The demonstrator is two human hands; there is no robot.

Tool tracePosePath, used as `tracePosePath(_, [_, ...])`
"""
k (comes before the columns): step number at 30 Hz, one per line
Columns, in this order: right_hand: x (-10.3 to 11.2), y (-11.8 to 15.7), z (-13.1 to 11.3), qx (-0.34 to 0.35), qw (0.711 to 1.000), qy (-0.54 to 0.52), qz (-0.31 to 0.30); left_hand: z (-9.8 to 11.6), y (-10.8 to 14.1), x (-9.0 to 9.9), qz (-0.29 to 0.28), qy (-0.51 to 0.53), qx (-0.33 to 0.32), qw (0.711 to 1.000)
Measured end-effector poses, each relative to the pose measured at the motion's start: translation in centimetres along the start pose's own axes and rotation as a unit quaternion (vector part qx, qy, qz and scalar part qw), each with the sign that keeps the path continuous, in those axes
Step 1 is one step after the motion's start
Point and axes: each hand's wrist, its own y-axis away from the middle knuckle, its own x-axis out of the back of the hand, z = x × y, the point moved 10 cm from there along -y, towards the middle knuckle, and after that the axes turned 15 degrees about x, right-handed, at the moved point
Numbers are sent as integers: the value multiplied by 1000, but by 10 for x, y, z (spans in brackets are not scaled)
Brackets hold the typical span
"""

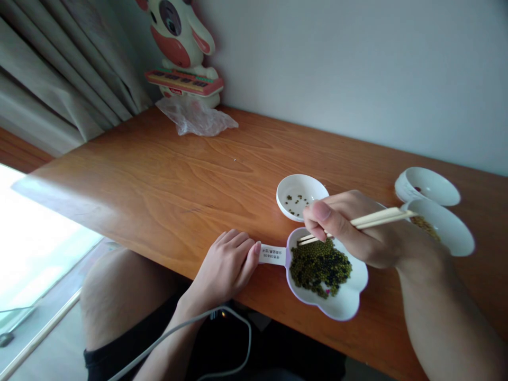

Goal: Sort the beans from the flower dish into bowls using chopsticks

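My left hand (230,263) is closed round the end of the labelled handle of a white and purple scalloped dish (351,304) at the table's front edge. Green and dark beans (319,267) lie in the dish. My right hand (353,227) grips a pair of light wooden chopsticks (377,217) above it, their tips among the beans at the dish's upper left. Whether the tips pinch a bean is too small to tell. Behind the dish, a round white bowl (289,186) holds several green beans, its right side partly hidden by my right hand.
Two white bowls (444,191) (460,233) stand at the right, the nearer with yellowish grains. A cow-shaped toy keyboard (184,79) and a clear plastic bag (198,119) are at the back left. A cable (186,321) crosses near my left forearm.
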Motion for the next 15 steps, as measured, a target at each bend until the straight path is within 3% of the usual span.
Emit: tracePosePath(15, [-1,-3,-2,-35,999,-12,-8,2,1,2,4,5,-3,1000])
